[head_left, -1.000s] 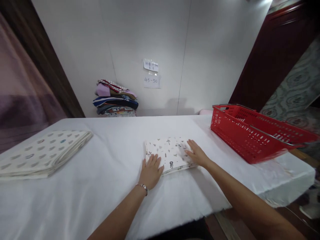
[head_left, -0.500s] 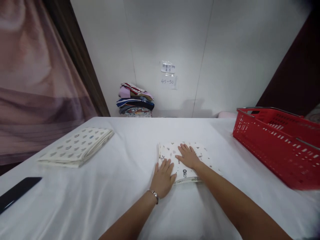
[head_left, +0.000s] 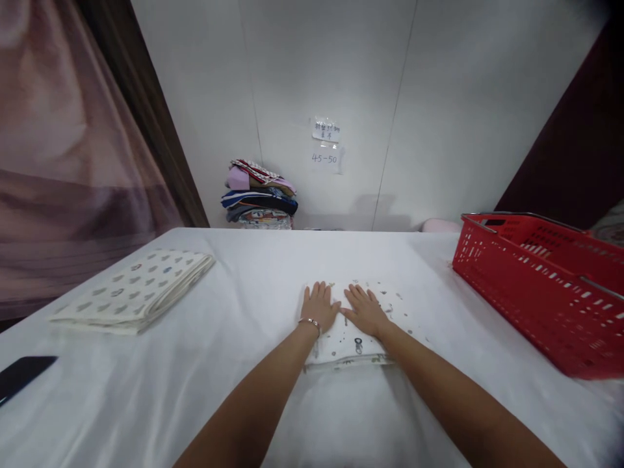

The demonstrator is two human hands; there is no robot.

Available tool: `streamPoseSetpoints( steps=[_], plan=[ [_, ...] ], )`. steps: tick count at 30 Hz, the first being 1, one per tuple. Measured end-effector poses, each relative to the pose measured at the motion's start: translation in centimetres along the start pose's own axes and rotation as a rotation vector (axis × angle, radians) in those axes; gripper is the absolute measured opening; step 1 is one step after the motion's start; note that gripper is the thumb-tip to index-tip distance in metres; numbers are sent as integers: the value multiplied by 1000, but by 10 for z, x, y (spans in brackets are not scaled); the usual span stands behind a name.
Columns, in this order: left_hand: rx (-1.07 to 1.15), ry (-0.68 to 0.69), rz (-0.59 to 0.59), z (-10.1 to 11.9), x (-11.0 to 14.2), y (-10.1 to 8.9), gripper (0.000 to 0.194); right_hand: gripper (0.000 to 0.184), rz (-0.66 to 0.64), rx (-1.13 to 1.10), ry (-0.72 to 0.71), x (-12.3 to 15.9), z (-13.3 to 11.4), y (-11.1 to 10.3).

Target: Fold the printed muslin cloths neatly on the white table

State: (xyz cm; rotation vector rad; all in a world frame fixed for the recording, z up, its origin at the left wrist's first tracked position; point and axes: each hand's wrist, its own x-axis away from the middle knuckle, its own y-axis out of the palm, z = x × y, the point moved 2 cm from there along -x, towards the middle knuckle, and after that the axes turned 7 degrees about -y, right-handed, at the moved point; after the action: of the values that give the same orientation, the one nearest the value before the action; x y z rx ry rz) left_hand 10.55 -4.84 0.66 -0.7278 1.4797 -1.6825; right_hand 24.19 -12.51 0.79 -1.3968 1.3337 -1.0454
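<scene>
A folded white cloth [head_left: 348, 341] with small grey and brown prints lies in front of me on the white-covered table [head_left: 234, 377]. My left hand [head_left: 319, 308] rests flat on its left part, fingers stretched out, with a bracelet on the wrist. Close beside it, my right hand [head_left: 364, 311] lies flat near the cloth's middle, fingers spread. The two thumbs almost meet. Part of the cloth is hidden under the hands and the right forearm.
Another folded cloth [head_left: 131, 289] with grey heart-like prints lies at the left. A black phone-like object [head_left: 24, 376] is at the left edge. To the right stands a red plastic basket [head_left: 536, 299]. Behind the table is a stack of folded fabrics [head_left: 260, 198] against the wall.
My left hand has moved forward from the cloth's left edge onto its top. The right hand stays flat on the cloth, almost in place. The view has shifted slightly.
</scene>
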Motion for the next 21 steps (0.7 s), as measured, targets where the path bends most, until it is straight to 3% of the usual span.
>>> streamPoseSetpoints(
  steps=[3, 8, 17, 21],
  plan=[
    [-2, 13, 17, -2, 3, 2, 62, 69, -50, -19, 23, 2, 15, -7],
    [1, 15, 19, -1, 3, -1, 61, 69, 16, 58, 172, 16, 49, -11],
    [60, 34, 17, -4, 2, -3, 58, 64, -5, -8, 169, 16, 51, -16],
    [175, -74, 59, -17, 7, -11, 58, 59, 77, -87, 313, 33, 73, -24]
  ],
)
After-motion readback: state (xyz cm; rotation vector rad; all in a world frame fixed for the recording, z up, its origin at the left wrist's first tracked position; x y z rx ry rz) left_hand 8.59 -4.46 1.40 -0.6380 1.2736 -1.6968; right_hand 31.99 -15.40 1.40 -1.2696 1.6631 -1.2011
